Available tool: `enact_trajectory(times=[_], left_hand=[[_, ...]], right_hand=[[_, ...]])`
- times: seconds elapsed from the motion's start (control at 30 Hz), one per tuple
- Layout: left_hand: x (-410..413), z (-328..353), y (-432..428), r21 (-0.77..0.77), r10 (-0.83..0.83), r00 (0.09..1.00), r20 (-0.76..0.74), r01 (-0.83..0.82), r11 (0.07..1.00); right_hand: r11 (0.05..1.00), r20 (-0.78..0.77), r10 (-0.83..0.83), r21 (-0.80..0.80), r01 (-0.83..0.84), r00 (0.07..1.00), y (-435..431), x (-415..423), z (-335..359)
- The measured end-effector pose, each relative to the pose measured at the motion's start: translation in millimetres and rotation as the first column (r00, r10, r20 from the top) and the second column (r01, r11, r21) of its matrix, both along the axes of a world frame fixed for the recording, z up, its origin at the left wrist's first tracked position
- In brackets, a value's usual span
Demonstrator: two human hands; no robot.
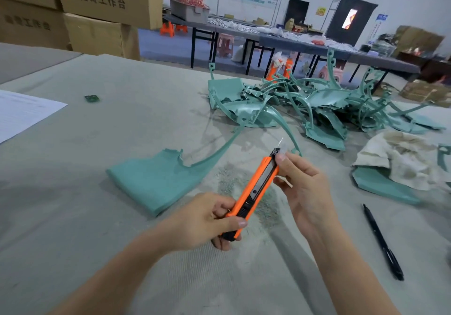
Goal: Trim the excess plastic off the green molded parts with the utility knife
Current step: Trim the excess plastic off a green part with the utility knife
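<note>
My left hand (207, 219) grips the black rear end of an orange utility knife (253, 190), which points up and to the right above the table. My right hand (302, 187) pinches the knife's front tip, where a short bit of blade and a thin clear sliver show. A flat green molded part (156, 180) with a long curved arm lies on the table just left of the knife. A heap of green molded parts (317, 104) sits farther back on the right.
A grey cloth-covered table (122, 124) carries a black pen (382, 241) at the right, a crumpled dirty rag (402, 158) over another green part, a paper sheet (22, 112) at the left and green shavings under the knife. Cardboard boxes (97, 4) stand behind.
</note>
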State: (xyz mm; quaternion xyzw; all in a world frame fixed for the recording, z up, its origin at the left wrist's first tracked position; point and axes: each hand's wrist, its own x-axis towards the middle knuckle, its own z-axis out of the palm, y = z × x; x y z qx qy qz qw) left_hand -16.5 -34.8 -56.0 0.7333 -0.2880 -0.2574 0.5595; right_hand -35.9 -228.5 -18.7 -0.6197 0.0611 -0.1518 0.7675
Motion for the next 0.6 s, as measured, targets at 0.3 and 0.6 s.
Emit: enact_trajectory(times=[0.3, 0.6], left_hand=[[0.6, 0.6, 4.1, 0.022, -0.028, 1.000, 0.009, 0.027, 0.999], [3.4, -3.7, 6.1, 0.040, -0.065, 0.998, 0.006, 0.065, 0.997]], right_hand=[[0.999, 0.017, 0.031, 0.021, -0.031, 0.999, -4.9, -0.5, 5.4], [0.996, 0.023, -0.040, 0.080, 0.038, 0.999, -8.4, 1.0, 5.8]])
